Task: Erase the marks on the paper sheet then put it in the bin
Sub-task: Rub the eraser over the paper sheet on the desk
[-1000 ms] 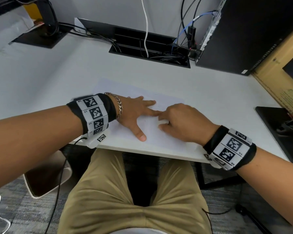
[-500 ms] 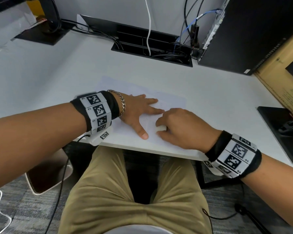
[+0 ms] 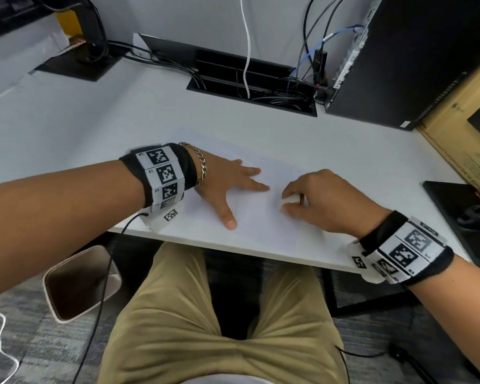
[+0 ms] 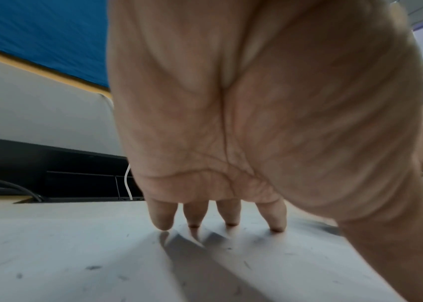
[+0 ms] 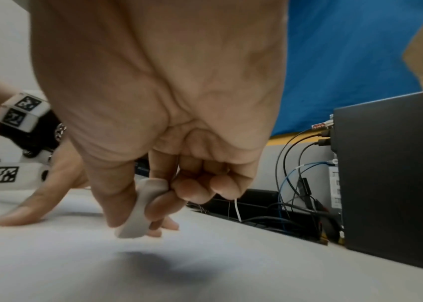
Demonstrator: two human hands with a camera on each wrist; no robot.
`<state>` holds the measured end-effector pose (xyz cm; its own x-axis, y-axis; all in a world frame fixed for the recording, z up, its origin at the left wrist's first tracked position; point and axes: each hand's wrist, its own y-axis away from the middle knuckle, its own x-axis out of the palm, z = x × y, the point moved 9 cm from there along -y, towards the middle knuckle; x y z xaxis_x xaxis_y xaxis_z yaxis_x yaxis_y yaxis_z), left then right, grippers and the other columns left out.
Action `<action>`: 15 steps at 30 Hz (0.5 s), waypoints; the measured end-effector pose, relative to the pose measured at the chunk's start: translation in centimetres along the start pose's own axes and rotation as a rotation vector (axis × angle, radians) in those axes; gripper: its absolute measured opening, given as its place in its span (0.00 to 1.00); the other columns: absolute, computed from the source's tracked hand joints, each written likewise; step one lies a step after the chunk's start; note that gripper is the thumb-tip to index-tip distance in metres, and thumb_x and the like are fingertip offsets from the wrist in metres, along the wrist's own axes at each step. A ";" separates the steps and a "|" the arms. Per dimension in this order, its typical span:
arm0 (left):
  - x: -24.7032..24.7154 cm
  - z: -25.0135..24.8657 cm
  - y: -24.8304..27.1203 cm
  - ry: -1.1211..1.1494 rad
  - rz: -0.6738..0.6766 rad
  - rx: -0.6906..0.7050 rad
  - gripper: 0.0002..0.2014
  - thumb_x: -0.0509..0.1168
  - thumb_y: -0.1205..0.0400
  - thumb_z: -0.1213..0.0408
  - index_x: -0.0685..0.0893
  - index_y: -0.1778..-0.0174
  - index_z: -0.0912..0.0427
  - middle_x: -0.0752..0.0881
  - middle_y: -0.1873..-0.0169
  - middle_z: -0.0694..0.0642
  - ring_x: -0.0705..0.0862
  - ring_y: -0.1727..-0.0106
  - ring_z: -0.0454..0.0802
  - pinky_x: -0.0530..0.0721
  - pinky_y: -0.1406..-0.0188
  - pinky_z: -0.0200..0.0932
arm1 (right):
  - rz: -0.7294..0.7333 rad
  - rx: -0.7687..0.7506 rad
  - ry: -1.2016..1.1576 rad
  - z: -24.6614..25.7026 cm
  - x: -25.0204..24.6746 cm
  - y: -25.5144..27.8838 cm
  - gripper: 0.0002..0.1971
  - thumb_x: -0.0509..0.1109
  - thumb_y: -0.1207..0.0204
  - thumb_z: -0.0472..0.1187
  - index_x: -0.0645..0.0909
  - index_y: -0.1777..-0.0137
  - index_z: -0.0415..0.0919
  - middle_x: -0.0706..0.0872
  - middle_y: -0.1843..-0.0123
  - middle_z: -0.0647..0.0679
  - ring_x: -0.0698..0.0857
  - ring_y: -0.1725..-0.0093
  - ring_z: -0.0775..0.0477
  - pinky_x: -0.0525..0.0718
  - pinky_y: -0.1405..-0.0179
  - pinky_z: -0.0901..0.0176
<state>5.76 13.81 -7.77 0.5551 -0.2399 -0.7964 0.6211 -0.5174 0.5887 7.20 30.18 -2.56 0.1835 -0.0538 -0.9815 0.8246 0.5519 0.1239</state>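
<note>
A white paper sheet point(image 3: 261, 217) lies flat on the white desk point(image 3: 94, 128) near its front edge. My left hand point(image 3: 227, 184) presses it down with straight, spread fingers point(image 4: 163, 216); small dark eraser crumbs dot the paper sheet point(image 4: 101, 265) in the left wrist view. My right hand point(image 3: 313, 200) sits just right of the left, pinching a white eraser point(image 3: 288, 201) between thumb and fingers. In the right wrist view the eraser point(image 5: 140, 212) hangs a little above the paper sheet point(image 5: 76, 261). A bin point(image 3: 78, 284) stands on the floor, below the desk's left front.
A black computer tower point(image 3: 405, 59) stands at the back right beside a cable tray point(image 3: 250, 84) full of wires. A cardboard box point(image 3: 466, 139) leans at the far right, with a black pad point(image 3: 455, 212) beneath it. My legs sit under the desk edge.
My right hand has slid to the right with the eraser, away from the left fingertips it was touching. The left hand stays pressed on the sheet.
</note>
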 end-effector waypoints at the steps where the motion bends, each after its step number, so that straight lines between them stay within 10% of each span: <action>1: -0.3 -0.1 0.2 -0.004 0.000 0.000 0.58 0.74 0.30 0.25 0.41 0.12 0.23 0.35 0.09 0.39 0.35 0.08 0.53 0.45 0.11 0.74 | 0.017 -0.009 -0.010 0.1 0.3 0.3 0.17 0.69 0.21 0.60 0.87 0.36 0.58 0.90 0.49 0.59 0.85 0.50 0.55 0.87 0.45 0.50; 15: 0.2 -0.6 -1.1 -0.018 0.009 0.015 0.60 0.75 0.32 0.24 0.38 0.15 0.19 0.30 0.10 0.39 0.30 0.09 0.58 0.41 0.12 0.76 | 0.019 -0.117 0.036 4.0 1.6 -1.1 0.17 0.68 0.17 0.54 0.86 0.33 0.50 0.89 0.49 0.51 0.85 0.45 0.47 0.78 0.53 0.55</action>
<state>5.54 14.85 -8.43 0.5503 -0.2597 -0.7935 0.6075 -0.5274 0.5939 8.76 26.14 -3.65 0.1774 -0.0138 -0.9840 0.7525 0.6463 0.1266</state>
